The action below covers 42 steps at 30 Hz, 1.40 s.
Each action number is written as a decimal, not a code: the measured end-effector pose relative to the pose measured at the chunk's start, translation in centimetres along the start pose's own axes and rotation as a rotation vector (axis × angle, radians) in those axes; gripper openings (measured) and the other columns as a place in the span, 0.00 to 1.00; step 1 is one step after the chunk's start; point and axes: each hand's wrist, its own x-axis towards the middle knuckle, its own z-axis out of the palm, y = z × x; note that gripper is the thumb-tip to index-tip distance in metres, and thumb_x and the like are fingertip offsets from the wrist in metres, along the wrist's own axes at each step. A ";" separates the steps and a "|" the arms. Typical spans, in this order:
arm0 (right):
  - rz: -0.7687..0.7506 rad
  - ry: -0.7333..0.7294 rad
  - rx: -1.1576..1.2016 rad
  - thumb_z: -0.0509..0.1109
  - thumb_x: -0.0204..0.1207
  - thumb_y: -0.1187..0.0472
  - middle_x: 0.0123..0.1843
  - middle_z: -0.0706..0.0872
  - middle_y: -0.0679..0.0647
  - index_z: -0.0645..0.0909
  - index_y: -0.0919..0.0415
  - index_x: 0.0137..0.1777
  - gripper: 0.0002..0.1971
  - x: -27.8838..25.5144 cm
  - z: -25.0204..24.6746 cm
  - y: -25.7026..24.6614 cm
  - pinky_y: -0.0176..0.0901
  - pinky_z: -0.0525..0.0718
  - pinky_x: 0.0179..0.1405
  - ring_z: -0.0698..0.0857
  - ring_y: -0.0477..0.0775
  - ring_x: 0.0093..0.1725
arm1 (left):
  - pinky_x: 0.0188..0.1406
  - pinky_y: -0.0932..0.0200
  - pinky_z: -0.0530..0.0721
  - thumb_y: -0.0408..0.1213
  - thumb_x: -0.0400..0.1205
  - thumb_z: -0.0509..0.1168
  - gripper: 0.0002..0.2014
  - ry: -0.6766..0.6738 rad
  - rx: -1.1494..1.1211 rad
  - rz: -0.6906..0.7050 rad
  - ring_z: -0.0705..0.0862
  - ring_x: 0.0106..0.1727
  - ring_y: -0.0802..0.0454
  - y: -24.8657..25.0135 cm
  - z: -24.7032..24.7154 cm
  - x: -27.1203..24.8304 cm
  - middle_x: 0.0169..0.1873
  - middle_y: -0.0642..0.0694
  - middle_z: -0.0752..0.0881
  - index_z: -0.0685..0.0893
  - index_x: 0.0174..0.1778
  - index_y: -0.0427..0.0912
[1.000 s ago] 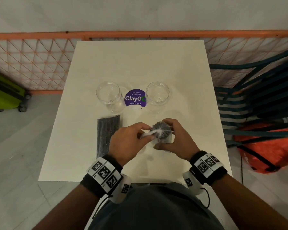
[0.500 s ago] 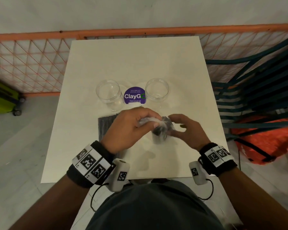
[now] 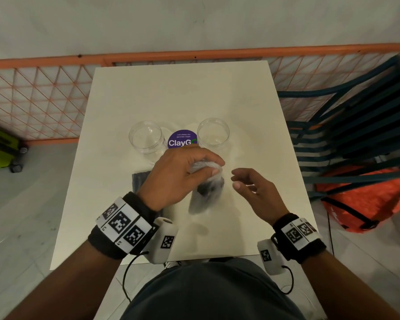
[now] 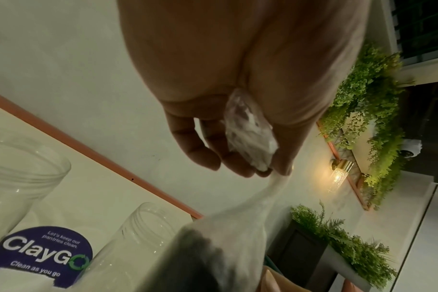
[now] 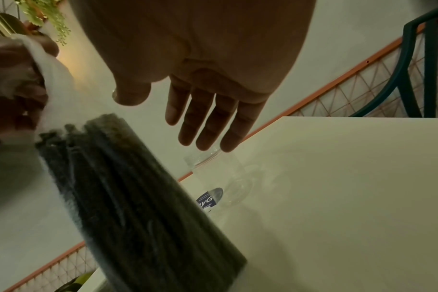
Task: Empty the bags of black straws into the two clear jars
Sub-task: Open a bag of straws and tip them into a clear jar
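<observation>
The left hand [image 3: 178, 172] grips the bunched neck of a clear bag [image 3: 206, 192] of black straws [image 5: 128, 187], its fingers [image 4: 208, 146] curled round the plastic; the bag hangs below them, over the desk [image 3: 183, 88]. The right hand [image 3: 252, 188] is just right of the bag, not touching it, its fingers [image 5: 205, 118] apart and relaxed. Two empty jars [image 3: 146, 137] [image 3: 214, 132] stand just beyond the left fingers. A second bag [image 3: 140, 181] lies under the left wrist.

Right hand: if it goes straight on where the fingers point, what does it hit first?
Probably the bag of black straws hanging from the left hand: the open right hand points left toward it in the head view, though depth is unclear.
</observation>
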 end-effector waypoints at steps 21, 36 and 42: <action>-0.099 -0.107 -0.247 0.68 0.75 0.63 0.51 0.87 0.45 0.77 0.55 0.70 0.22 1.4 0.6 1.0 0.31 0.80 0.45 0.83 0.49 0.45 | 0.58 0.61 0.84 0.23 0.78 0.73 0.18 0.139 -0.316 0.044 0.88 0.55 0.50 2.2 -0.2 1.1 0.53 0.49 0.90 0.84 0.62 0.40; 0.022 -0.020 -0.059 0.85 0.52 0.37 0.66 0.77 0.42 0.63 0.54 0.75 0.53 0.5 3.7 -0.5 0.27 0.77 0.52 0.79 0.40 0.61 | 0.55 0.60 0.86 0.16 0.78 0.69 0.19 0.191 -0.538 0.057 0.87 0.52 0.56 2.3 1.1 1.6 0.46 0.55 0.89 0.83 0.59 0.42; 0.127 0.084 -0.256 0.80 0.66 0.51 0.49 0.87 0.50 0.77 0.56 0.60 0.25 2.2 5.3 0.8 0.46 0.81 0.43 0.86 0.59 0.50 | 0.64 0.50 0.83 0.28 0.74 0.78 0.35 0.191 -0.553 0.034 0.82 0.67 0.57 0.6 1.7 1.4 0.67 0.41 0.82 0.72 0.74 0.50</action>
